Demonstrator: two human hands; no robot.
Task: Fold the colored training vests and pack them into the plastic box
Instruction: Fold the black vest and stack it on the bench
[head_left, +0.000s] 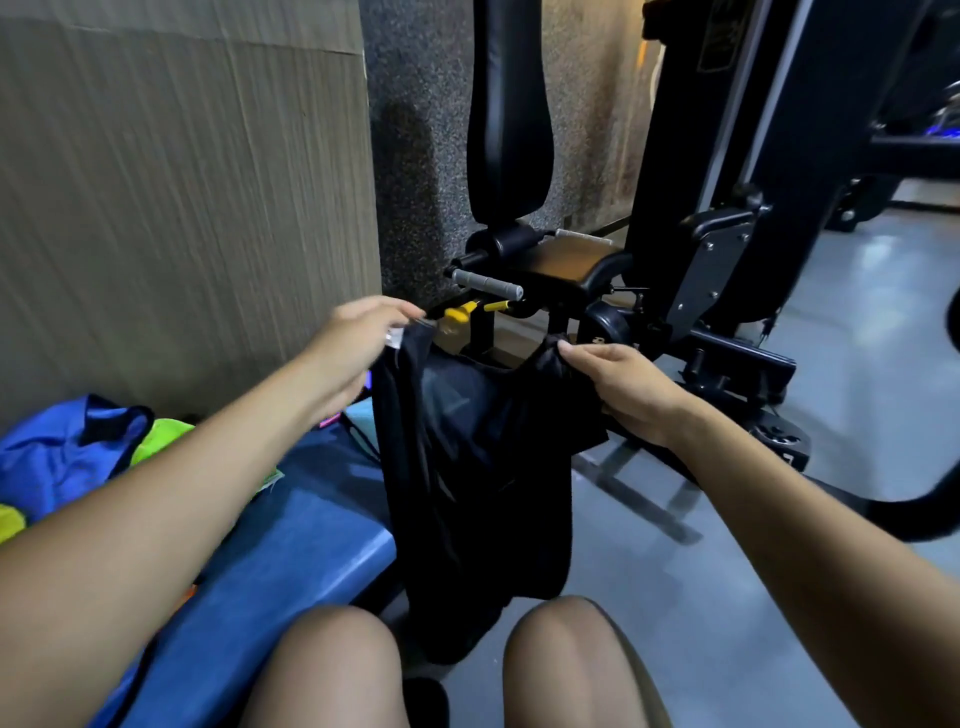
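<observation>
Left hand (358, 343): blurred; its fingertips are not clearly made out where the black vest (467, 467) is pinched. A small white tag (396, 338) beside that hand: print too small to be read. Blue vest (57, 457) and yellow-green vest (161, 439), outside the left forearm: partly hidden by that arm, the blue one cut off at the picture's left edge. Gym machine (727, 208), beyond the right hand (623, 389): cut off at the top and right edges.

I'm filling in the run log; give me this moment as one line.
stage: vest held up, unfolded | left hand: pinches black vest shoulder | right hand: pinches other shoulder | waiting: blue vest on bench
</observation>
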